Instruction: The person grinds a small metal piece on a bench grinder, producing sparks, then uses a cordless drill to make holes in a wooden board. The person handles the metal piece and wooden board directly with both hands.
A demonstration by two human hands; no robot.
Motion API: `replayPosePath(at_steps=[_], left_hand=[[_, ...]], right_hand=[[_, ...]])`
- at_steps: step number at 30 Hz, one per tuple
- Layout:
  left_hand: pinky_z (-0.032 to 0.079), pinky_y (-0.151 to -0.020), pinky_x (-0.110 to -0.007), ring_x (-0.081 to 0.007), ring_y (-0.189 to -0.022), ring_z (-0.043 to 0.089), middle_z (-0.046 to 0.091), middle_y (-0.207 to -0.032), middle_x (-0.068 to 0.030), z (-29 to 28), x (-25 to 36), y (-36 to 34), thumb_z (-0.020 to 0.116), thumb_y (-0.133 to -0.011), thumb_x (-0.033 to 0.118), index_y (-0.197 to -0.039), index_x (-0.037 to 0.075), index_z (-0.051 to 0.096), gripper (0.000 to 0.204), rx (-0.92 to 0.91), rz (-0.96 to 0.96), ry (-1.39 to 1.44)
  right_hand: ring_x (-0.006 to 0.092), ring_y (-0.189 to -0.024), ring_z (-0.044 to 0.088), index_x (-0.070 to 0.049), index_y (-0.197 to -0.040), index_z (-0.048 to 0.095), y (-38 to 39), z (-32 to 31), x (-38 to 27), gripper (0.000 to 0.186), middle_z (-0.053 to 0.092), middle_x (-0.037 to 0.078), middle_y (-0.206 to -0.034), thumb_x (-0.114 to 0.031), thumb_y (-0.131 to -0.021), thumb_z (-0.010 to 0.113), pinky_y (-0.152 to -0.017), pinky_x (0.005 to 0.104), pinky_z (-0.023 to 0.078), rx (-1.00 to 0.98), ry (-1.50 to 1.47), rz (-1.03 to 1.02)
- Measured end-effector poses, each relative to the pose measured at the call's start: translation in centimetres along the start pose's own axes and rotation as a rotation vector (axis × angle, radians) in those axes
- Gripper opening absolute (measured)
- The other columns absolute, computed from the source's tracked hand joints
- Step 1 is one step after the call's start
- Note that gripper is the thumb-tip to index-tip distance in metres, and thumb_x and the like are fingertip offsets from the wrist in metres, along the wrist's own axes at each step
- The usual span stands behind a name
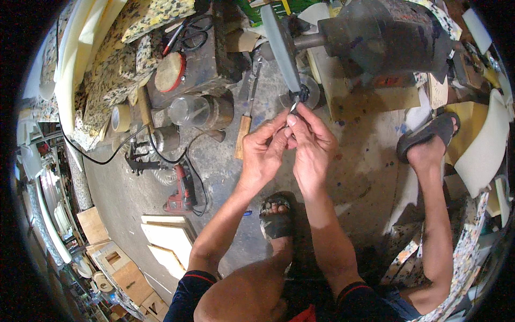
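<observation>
The person's left hand (264, 146) and right hand (312, 144) are together, their fingertips closed on 1 small pale piece (294, 107). The piece is up off the floor, its tip just below the lower end of a grey wheel (281, 47); whether the 2 touch cannot be told. The wheel stands edge-on, on the shaft of a dark motor (389, 43).

The work on the piece seems under way, since it is in the fingers at the wheel and not set down. How much is done or left cannot be judged: the fingers hide most of the piece, and its worked face does not show.

The floor (228, 169) is grey, scuffed and spotted with blue. A file (244, 134) with a wooden handle lies left of the hands. Beyond it stand a clear jar (189, 110) and a dark block (206, 67), with a red-rimmed tin (170, 72) and scissors (197, 33) on top. Nearer lie a red drill (183, 191) and pale boards (165, 236). A roll of tape (120, 118) sits by foam (88, 59) at far left. Cardboard (370, 99) lies by the motor, and more sheets (485, 153) crowd the right. The person's 2 feet, in black sandals (278, 226), are set well apart.
</observation>
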State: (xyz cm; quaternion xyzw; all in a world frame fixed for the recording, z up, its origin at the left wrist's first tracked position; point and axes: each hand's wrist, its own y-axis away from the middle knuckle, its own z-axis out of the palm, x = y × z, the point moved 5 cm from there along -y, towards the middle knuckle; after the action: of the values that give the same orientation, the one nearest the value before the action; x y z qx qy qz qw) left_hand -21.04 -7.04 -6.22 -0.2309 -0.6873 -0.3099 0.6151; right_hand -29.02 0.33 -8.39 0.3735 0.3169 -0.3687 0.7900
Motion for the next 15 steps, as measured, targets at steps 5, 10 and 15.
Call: replayPosePath(at_steps=[5, 10, 15], left_hand=[[0.053, -0.079, -0.023, -0.0092, -0.095, 0.062, 0.069, -0.114, -0.0082, -0.03, 0.20, -0.34, 0.061, -0.098, 0.001, -0.135, -0.001, 0.058, 0.038, -0.009, 0.028, -0.065], [0.055, -0.067, -0.024, -0.0105, -0.075, 0.064, 0.067, -0.096, -0.0084, 0.04, 0.64, -0.74, 0.060, -0.096, -0.003, -0.130, -0.002, 0.062, 0.033, 0.025, 0.076, -0.098], [0.055, -0.066, -0.024, -0.0097, -0.075, 0.064, 0.066, -0.095, -0.0073, -0.04, 0.61, -0.88, 0.059, -0.097, -0.002, -0.130, -0.002, 0.062, 0.033, 0.020, 0.068, -0.069]], right_hand=[[0.0016, -0.070, 0.052, -0.001, -0.116, 0.072, -0.30, 0.20, 0.17, 0.026, 0.068, -0.001, -0.091, -0.006, -0.091, 0.073, -0.057, 0.0173, 0.044, 0.058, 0.007, -0.014], [0.0015, -0.070, 0.053, 0.000, -0.115, 0.072, -0.39, 0.22, 0.11, 0.025, 0.068, -0.001, -0.091, -0.007, -0.091, 0.073, -0.057, 0.0174, 0.046, 0.068, 0.053, 0.005], [0.0015, -0.071, 0.054, 0.000, -0.115, 0.072, -0.35, 0.62, 0.10, 0.024, 0.068, -0.001, -0.090, -0.006, -0.091, 0.073, -0.057, 0.0171, 0.046, 0.066, -0.011, 0.007]])
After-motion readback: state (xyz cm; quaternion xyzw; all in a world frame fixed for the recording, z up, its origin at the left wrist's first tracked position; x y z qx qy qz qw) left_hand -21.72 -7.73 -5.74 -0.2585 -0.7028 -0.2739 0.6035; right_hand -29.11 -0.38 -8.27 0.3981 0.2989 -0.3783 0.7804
